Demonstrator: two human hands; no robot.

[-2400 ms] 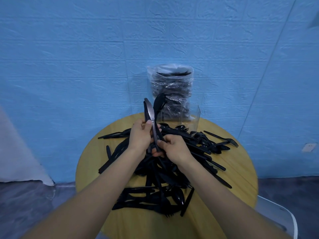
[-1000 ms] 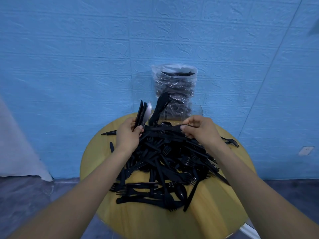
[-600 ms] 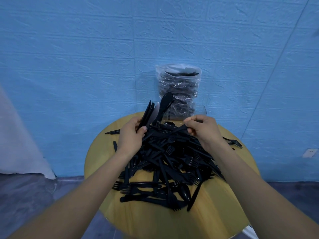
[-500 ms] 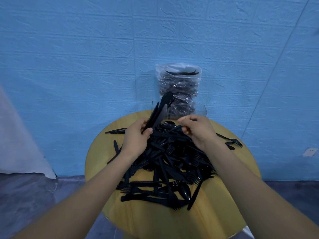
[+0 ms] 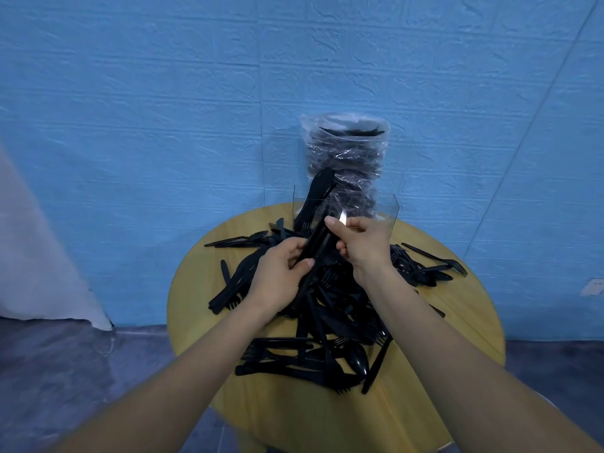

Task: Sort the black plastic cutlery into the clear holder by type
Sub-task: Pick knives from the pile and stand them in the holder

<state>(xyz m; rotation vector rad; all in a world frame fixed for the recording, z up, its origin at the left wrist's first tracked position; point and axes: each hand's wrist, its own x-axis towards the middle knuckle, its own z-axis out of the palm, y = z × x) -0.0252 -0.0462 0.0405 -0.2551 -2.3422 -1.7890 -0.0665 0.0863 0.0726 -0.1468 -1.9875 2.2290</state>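
A heap of black plastic cutlery (image 5: pixel 330 302) covers the middle of a round wooden table (image 5: pixel 202 295). My left hand (image 5: pixel 277 276) grips a bundle of black knives (image 5: pixel 318 238) that slants up and to the right. My right hand (image 5: pixel 362 243) pinches one knife (image 5: pixel 341 220) by its blade end, right against the bundle. Just behind both hands stands the clear holder (image 5: pixel 389 214) at the table's far edge, with a few black pieces (image 5: pixel 315 197) upright in its left part.
A clear plastic bag (image 5: pixel 346 158) full of black cutlery stands behind the holder against the blue wall. Loose forks (image 5: pixel 438 259) lie at the table's right side, spoons and knives (image 5: pixel 235 240) at the left. Grey floor surrounds the table.
My right hand lifted a knife off the pile at the right and brought it leftward to the bundle. My left hand tilted its bundle to the right, towards the holder.
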